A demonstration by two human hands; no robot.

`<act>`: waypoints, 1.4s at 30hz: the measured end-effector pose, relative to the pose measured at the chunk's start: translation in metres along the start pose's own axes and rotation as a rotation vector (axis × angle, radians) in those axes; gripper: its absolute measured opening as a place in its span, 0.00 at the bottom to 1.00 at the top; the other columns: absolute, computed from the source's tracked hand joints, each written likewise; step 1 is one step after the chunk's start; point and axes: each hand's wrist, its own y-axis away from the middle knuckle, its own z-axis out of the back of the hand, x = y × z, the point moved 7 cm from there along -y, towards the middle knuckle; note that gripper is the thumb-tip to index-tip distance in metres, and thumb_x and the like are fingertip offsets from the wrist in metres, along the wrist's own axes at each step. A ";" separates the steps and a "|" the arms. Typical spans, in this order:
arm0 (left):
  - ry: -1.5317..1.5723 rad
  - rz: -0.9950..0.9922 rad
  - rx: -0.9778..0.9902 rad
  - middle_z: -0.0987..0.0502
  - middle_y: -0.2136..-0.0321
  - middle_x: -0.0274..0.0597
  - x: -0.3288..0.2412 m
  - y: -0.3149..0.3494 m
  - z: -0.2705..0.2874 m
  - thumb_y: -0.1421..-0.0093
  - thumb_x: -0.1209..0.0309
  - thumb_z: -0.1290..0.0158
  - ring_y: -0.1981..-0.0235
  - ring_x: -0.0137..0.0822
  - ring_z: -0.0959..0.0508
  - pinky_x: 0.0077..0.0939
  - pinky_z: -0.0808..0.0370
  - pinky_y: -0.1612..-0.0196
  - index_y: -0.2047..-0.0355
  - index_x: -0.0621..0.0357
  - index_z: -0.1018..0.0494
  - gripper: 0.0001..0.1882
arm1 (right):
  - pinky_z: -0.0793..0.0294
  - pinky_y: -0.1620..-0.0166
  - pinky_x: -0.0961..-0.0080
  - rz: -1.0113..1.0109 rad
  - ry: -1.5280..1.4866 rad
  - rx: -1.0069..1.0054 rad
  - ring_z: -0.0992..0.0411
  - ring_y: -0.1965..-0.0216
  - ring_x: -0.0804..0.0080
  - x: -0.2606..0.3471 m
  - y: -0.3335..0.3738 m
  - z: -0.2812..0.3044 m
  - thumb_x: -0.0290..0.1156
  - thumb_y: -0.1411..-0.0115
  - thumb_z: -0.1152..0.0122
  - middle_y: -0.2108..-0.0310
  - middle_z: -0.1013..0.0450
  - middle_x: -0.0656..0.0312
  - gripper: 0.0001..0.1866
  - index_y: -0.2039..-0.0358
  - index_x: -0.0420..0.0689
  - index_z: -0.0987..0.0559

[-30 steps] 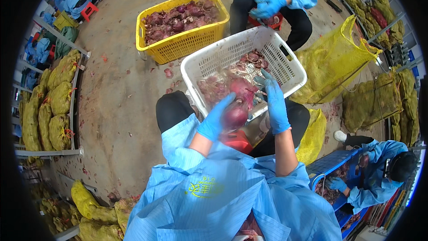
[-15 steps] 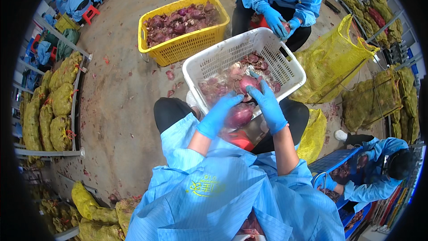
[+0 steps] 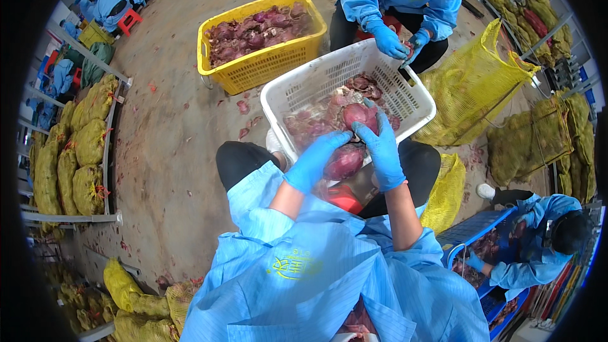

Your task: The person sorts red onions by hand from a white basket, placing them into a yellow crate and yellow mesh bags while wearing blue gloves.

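Note:
Both my hands wear blue gloves and are over the near side of a white perforated basket [image 3: 288, 92]. My right hand [image 3: 384, 155] grips a red onion [image 3: 356, 114] between thumb and fingers. My left hand [image 3: 316, 159] is closed about a second, larger red onion [image 3: 344, 163] at the near rim, its fingertips reaching toward the first. How far its thumb goes round is hidden. Loose onion skins [image 3: 366, 85] and more onions lie inside the basket, partly blurred.
A yellow crate [image 3: 253, 76] full of red onions stands beyond at left. Across the basket, a co-worker's gloved hands [image 3: 399, 47] work near its far rim. Yellow mesh sacks [image 3: 465, 98] stand at right. Another person bends over a blue crate [image 3: 472, 231] at lower right.
My hands and the two onions have shifted very slightly right. The co-worker opposite has lowered their hands a little, and the person at lower right has moved a hand within the blue crate.

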 end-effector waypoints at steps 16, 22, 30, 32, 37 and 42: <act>0.421 -0.239 0.108 0.23 0.57 0.50 -0.024 -0.003 0.044 0.34 0.62 0.55 0.59 0.45 0.20 0.44 0.19 0.57 0.49 0.63 0.31 0.19 | 0.24 0.50 0.57 -0.349 -0.740 -0.009 0.31 0.48 0.56 -0.080 0.003 0.009 0.49 0.39 0.40 0.48 0.31 0.52 0.27 0.46 0.45 0.29; 0.727 -0.302 0.075 0.23 0.54 0.48 -0.032 -0.024 0.078 0.32 0.62 0.59 0.59 0.48 0.20 0.46 0.18 0.61 0.47 0.61 0.33 0.19 | 0.24 0.50 0.57 -0.270 -0.827 -0.036 0.31 0.48 0.53 -0.085 0.002 0.020 0.48 0.39 0.40 0.46 0.32 0.51 0.28 0.44 0.46 0.31; 0.444 0.140 -0.193 0.24 0.54 0.55 0.025 -0.005 0.039 0.34 0.55 0.53 0.59 0.50 0.19 0.47 0.18 0.59 0.44 0.58 0.34 0.25 | 0.32 0.44 0.71 -0.233 -0.132 -0.038 0.30 0.48 0.66 -0.044 -0.007 0.020 0.43 0.35 0.45 0.47 0.31 0.55 0.28 0.40 0.40 0.33; 0.482 0.139 -0.212 0.24 0.54 0.55 0.017 0.000 0.027 0.35 0.54 0.53 0.59 0.49 0.19 0.48 0.18 0.60 0.44 0.57 0.34 0.25 | 0.33 0.44 0.75 -0.110 0.068 0.046 0.30 0.48 0.70 -0.035 -0.011 0.017 0.40 0.33 0.47 0.47 0.30 0.56 0.25 0.40 0.38 0.33; 0.531 0.125 -0.049 0.23 0.55 0.46 0.011 0.005 0.017 0.35 0.58 0.50 0.57 0.38 0.20 0.34 0.19 0.56 0.46 0.60 0.32 0.23 | 0.34 0.43 0.76 0.090 0.220 0.185 0.31 0.47 0.73 -0.003 -0.005 0.013 0.35 0.33 0.48 0.48 0.27 0.56 0.21 0.44 0.36 0.28; 0.541 0.062 0.035 0.23 0.56 0.45 0.000 0.010 0.008 0.34 0.60 0.52 0.58 0.37 0.20 0.32 0.19 0.58 0.48 0.60 0.31 0.20 | 0.30 0.46 0.72 0.146 0.476 0.032 0.28 0.49 0.67 0.003 -0.002 0.009 0.37 0.40 0.40 0.53 0.26 0.55 0.23 0.46 0.41 0.25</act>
